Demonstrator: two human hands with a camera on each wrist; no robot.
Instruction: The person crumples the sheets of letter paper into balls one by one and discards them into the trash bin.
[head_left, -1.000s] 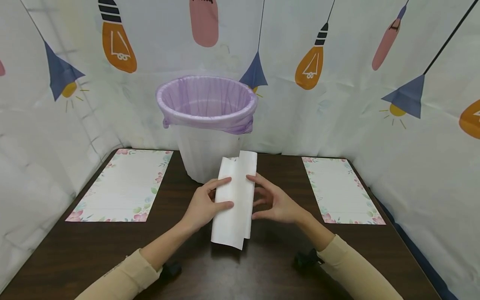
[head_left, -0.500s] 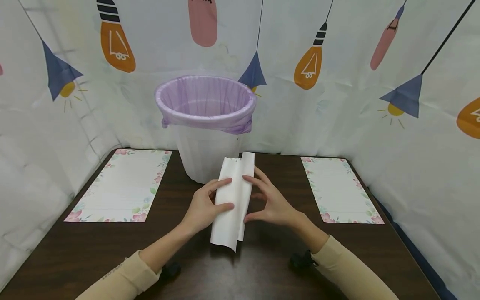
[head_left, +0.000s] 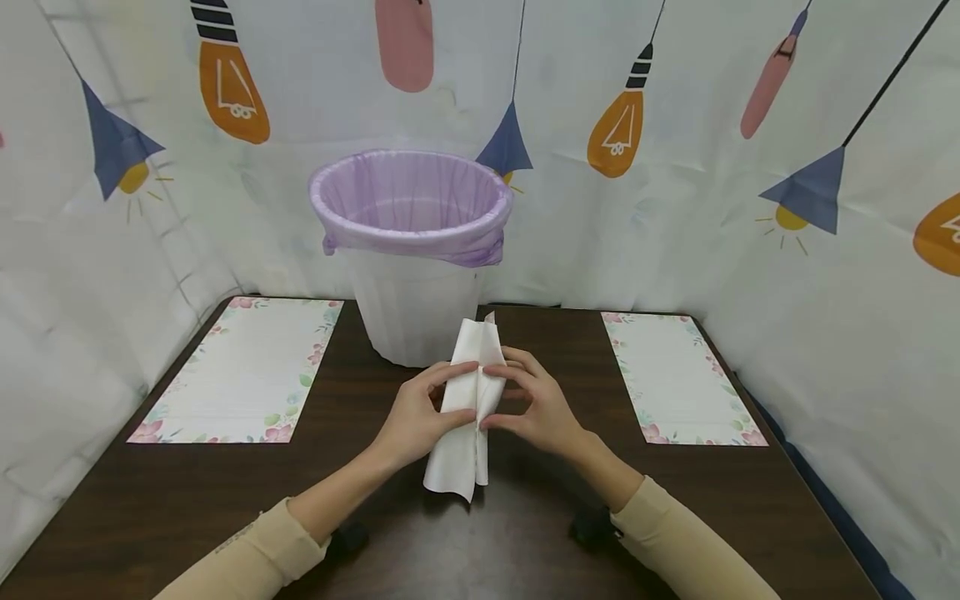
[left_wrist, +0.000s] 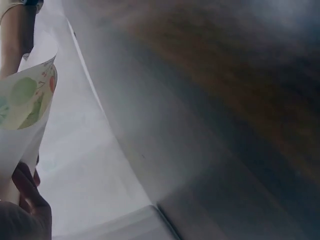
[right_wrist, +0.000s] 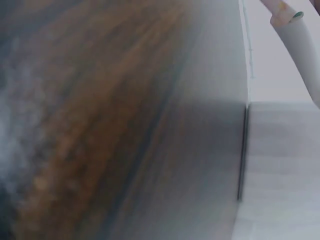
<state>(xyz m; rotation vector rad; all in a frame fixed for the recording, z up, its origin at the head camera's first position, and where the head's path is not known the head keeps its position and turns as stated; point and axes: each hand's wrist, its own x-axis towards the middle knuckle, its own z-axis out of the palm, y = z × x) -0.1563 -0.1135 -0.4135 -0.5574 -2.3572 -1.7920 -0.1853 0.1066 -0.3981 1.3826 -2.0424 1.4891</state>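
A white sheet of paper [head_left: 457, 458], creased lengthwise down its middle, stands between my hands over the dark table. My left hand [head_left: 412, 417] pinches its left half, thumb in front and low, forefinger higher up. From the right, my right hand [head_left: 542, 408] pinches the other half, its thumb and forefinger right at the centre crease. The two hands' fingertips nearly meet there. In the left wrist view the paper's curled end [left_wrist: 30, 95] shows a printed leaf and flower pattern on one face. A strip of the paper [right_wrist: 300, 50] also shows in the right wrist view.
Behind the paper stands a white waste bin [head_left: 408, 304] with a purple liner [head_left: 420, 242] folded over its rim. A flower-bordered sheet [head_left: 247, 371] lies at the left of the table, and a matching sheet [head_left: 682, 379] at the right. A printed curtain [head_left: 570, 242] hangs behind.
Both halves of the paper have been drawn in toward a sharper centre crease. The right hand has moved left, so its fingertips now nearly meet the left hand's.
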